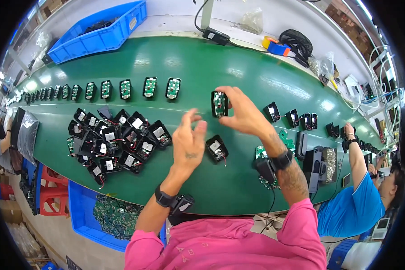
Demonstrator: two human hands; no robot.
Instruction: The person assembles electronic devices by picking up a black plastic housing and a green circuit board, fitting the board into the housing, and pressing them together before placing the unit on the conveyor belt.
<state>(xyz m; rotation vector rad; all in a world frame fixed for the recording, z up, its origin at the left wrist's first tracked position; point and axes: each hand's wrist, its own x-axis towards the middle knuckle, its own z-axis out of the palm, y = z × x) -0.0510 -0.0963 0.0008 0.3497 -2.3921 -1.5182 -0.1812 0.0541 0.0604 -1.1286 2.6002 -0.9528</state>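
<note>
My right hand grips a small black housing with a green circuit board in it, thumb and fingers on its right side. To its left, my left hand is raised over the table, fingers apart, holding nothing. Just right of that hand lies another black housing with a silvery part inside and a red wire. A heap of similar black housings covers the table to the left. Beyond it runs a row of housings fitted with green boards, ending at one housing left of the held one.
A blue bin stands at the far left of the green table. Loose green boards lie right of my right forearm. Below the near edge sits a blue crate of boards. A co-worker's arm reaches in at right.
</note>
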